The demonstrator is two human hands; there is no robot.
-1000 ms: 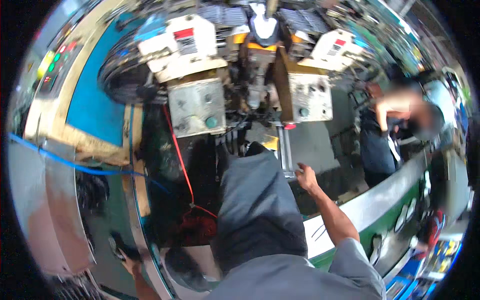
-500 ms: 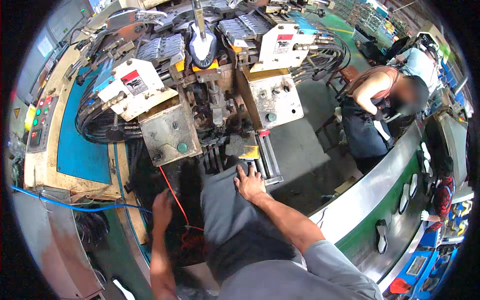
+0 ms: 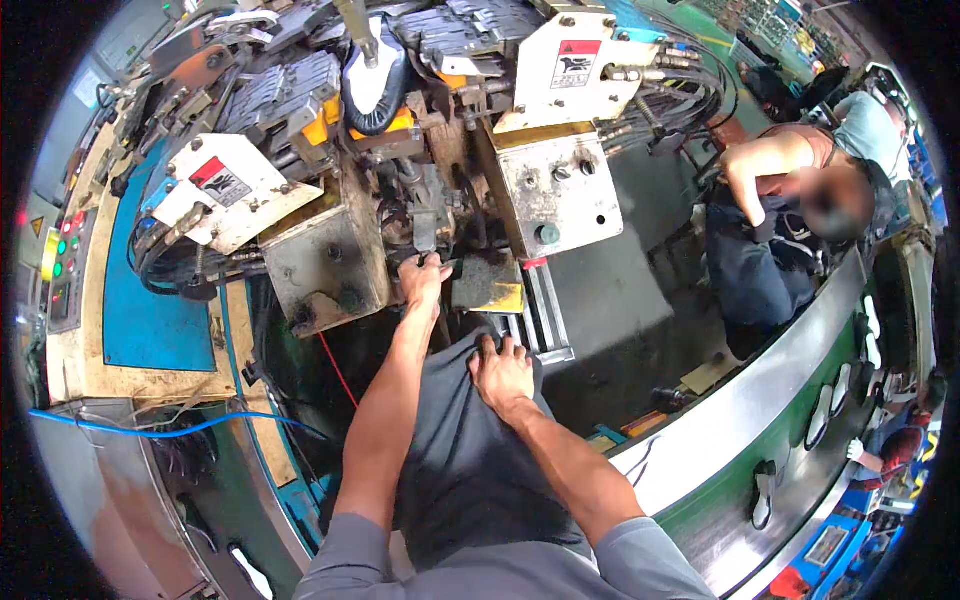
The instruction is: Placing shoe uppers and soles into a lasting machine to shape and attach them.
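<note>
My left hand (image 3: 422,280) reaches under the machine's middle, its fingers bent against the lower end of a dark metal column (image 3: 428,215). What the fingertips grip there, if anything, is hidden. My right hand (image 3: 503,372) rests on my knee, on the dark trouser cloth (image 3: 450,440), with fingers apart and nothing held. Above my left hand, a white and dark blue shoe upper (image 3: 376,85) sits toe toward me in the machine, beneath a metal arm (image 3: 357,30). Beside my right knee is a block with a yellow edge (image 3: 505,298).
Two stained metal control boxes (image 3: 325,265) (image 3: 555,195) flank the column, with white guard plates and black hoses (image 3: 690,95). A conveyor (image 3: 735,530) carrying several shoes runs along the right. Another person (image 3: 770,230) sits bent over beyond it. A blue hose (image 3: 180,432) crosses at left.
My left hand has swung up and right from beside my left leg to the machine's middle. My right hand stays on the knee. The view has shifted slightly.
</note>
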